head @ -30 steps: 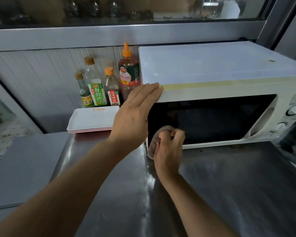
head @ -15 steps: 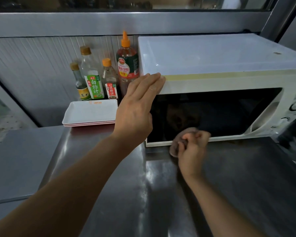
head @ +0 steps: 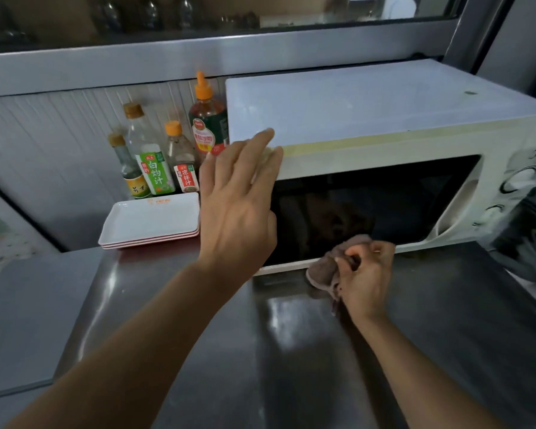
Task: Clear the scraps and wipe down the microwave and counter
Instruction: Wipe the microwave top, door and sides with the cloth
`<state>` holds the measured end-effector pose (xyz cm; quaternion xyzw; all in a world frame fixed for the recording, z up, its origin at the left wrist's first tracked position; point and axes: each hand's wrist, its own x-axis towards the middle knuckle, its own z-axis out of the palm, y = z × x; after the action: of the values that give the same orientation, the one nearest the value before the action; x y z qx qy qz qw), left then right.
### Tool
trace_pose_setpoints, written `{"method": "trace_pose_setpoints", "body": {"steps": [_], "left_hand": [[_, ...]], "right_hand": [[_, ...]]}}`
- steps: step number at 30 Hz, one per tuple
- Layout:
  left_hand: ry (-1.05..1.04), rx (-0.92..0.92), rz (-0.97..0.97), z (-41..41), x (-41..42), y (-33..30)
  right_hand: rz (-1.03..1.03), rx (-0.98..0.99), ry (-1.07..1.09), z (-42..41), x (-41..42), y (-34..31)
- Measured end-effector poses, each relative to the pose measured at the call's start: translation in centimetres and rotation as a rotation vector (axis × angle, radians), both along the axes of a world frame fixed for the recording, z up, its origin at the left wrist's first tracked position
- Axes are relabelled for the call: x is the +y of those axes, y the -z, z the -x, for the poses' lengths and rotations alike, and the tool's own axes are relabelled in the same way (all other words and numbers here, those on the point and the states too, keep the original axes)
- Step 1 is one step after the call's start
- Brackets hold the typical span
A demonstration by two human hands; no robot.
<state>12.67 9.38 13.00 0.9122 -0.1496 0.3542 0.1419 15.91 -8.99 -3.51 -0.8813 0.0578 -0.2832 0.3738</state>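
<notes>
My left hand lay flat, fingers straight, against the top front corner of the one microwave. My right hand gripped a single bunched cloth at the door's lower edge, on the steel counter. Four bottles stood behind stacked trays.

White microwave, door shut, dark window, sits on steel surface. Brownish cloth bunched against door's lower edge, touching surface.
</notes>
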Motion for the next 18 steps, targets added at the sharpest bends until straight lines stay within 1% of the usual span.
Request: {"method": "trace_pose_setpoints", "body": {"steps": [3,7,10,13,15,18], "left_hand": [[0.056,-0.022,-0.055,-0.5,-3.0,0.3],[0.085,0.031,-0.112,-1.6,-6.6,0.5],[0.073,0.015,-0.122,-2.3,-7.6,0.4],[0.069,-0.002,-0.100,-2.7,-7.7,0.1],[0.083,-0.003,-0.102,-2.8,-7.6,-0.2],[0.115,-0.005,-0.115,-3.1,-7.4,-0.9]], "right_hand": [[0.012,0.025,0.071,-0.9,-2.5,-0.4],[-0.105,0.084,0.209,-1.8,-5.3,-0.9],[-0.107,0.125,0.290,-2.2,-7.2,-1.4],[-0.110,0.140,0.326,-2.1,-7.4,-1.8],[-0.132,0.119,0.349,-1.9,-7.1,-2.1],[-0.173,-0.028,0.364,-2.2,-6.6,-4.1]]}}
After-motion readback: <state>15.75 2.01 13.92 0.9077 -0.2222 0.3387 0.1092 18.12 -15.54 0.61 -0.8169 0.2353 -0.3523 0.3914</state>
